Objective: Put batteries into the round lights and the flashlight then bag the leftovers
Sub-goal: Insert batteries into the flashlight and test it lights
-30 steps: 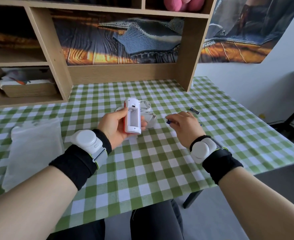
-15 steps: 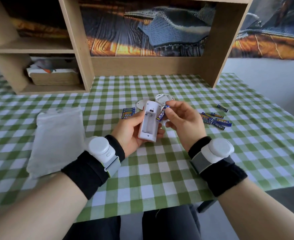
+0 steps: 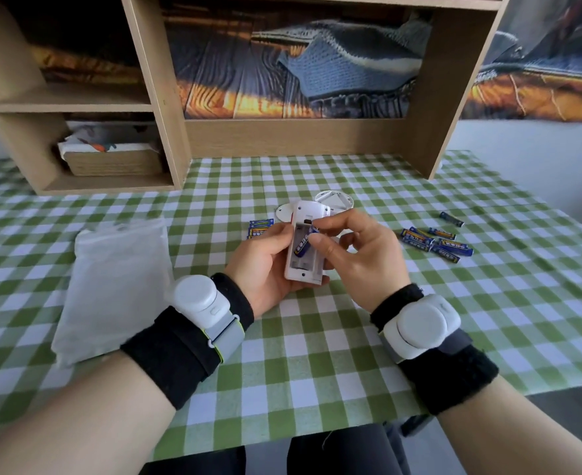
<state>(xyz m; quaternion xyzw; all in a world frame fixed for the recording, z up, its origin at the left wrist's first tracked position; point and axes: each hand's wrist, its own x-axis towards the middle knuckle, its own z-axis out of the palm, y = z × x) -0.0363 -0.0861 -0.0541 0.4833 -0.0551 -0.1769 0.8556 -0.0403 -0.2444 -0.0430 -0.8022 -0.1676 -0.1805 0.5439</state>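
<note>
- Far left, the white bag point(image 3: 114, 286) lies flat on the checked tablecloth point(image 3: 317, 354).
- Left hand point(image 3: 262, 265) curls round the white flashlight point(image 3: 305, 265), compartment open and facing up.
- Behind it, a small battery pack point(image 3: 259, 227) and the round lights point(image 3: 334, 199).
- Right hand point(image 3: 358, 258) pinches a blue battery point(image 3: 304, 244), tilted into the compartment.
- Far right, loose batteries point(image 3: 435, 243) lie scattered.

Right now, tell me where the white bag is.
In the head view the white bag lies flat on the checked tablecloth at the person's left, beside the left hand and in front of the wooden shelf.
</note>
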